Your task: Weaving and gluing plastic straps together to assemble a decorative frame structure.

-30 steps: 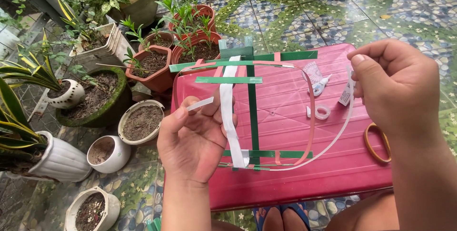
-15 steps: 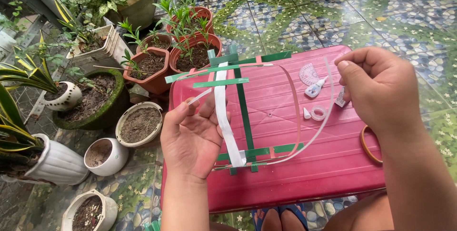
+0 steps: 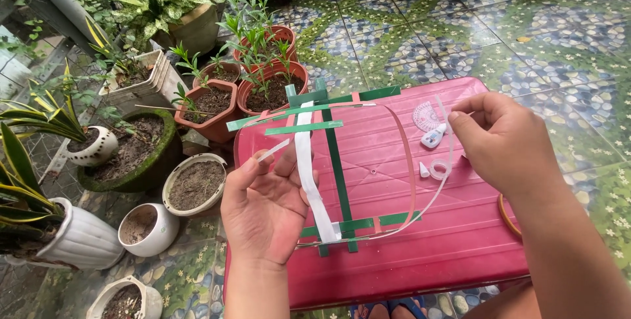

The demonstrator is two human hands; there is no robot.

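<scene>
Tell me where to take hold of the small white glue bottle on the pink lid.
Probably pinch the small white glue bottle across its wider body, coming from above: it lies flat on the pink plastic lid, narrow tip toward the green strips, with the right hand close beside it.

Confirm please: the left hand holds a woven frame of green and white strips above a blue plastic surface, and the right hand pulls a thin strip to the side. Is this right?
Not quite. The head view shows the plastic surface is pink-red, not blue. The rest stands: the left hand holds the woven frame of green and white strips above it, and the right hand pulls a thin strip to the side.
</scene>
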